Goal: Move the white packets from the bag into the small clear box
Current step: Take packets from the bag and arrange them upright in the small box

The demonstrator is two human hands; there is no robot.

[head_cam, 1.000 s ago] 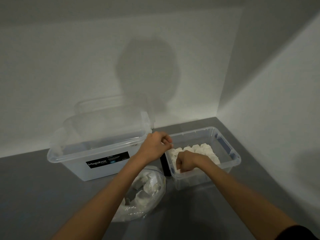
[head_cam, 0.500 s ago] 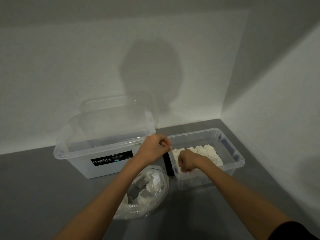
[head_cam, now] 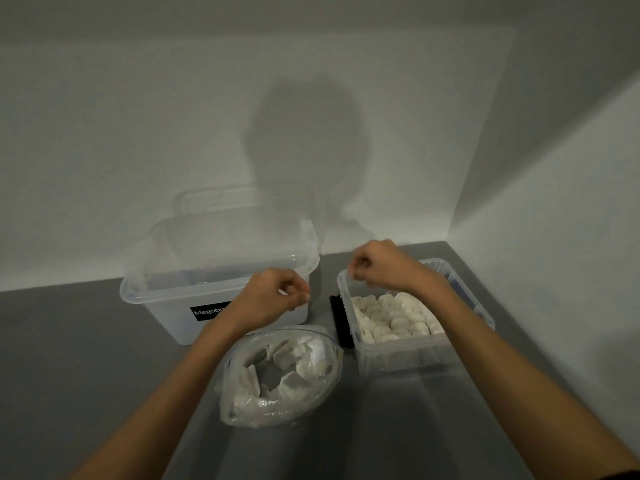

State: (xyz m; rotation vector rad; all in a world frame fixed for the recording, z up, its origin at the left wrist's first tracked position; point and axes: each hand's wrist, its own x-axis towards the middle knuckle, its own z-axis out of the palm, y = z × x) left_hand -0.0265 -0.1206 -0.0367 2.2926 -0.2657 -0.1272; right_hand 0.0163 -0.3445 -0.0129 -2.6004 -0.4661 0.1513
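The small clear box stands at the right, holding several white packets. In front of the big tub lies an open clear bag with more white packets inside. My left hand hovers above the bag's far end with its fingers curled and thumb against fingertips; nothing shows in it. My right hand hangs over the box's far left corner, fingertips pinched on something small and pale. A thin thread seems to run from it down to the packets.
A large clear Megabox tub with its lid on stands at the back left, touching the wall. A black clip sits on the small box's left side. The grey tabletop ends at white walls behind and to the right.
My hands were close together over the small box's left edge. They have pulled apart: the right hand rose toward the far corner, the left drew back to the left.
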